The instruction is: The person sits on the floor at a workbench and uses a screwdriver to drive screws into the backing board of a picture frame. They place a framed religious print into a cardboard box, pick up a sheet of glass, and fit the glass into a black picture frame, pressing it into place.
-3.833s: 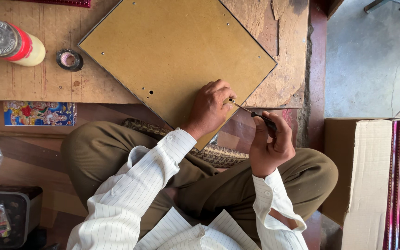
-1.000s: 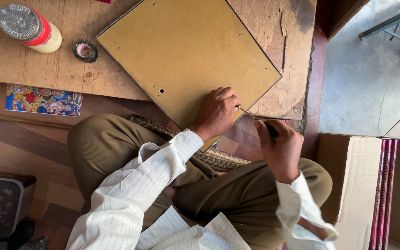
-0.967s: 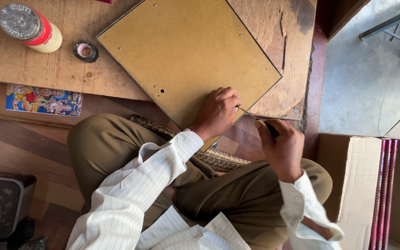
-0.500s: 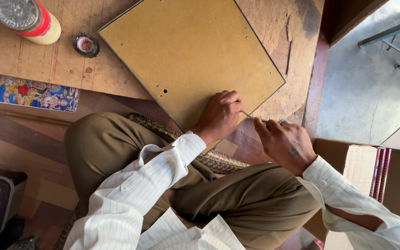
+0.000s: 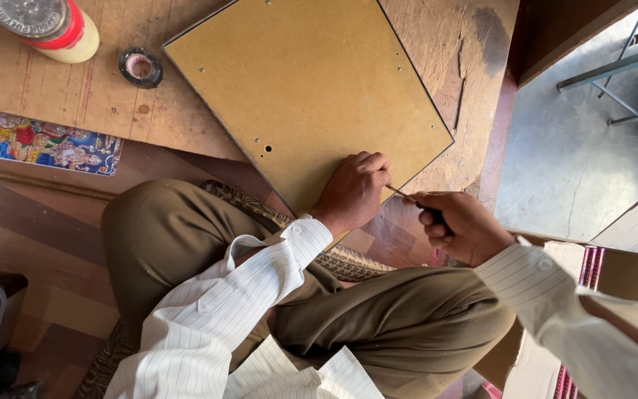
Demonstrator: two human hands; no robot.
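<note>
The left hand (image 5: 352, 190) lies knuckles up with its fingers curled under and pressed down, its forearm reaching forward in a white pinstriped sleeve. The right hand (image 5: 463, 225) sits just beside it, fingers closed in a fist-like grip around a thin tool, wrist bent inward, sleeve cuff buttoned.

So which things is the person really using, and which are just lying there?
In use: the tan board, held by the left hand; the thin tool in the right hand.

Lying about: jar, tape roll, colourful picture card, cardboard box.
</note>
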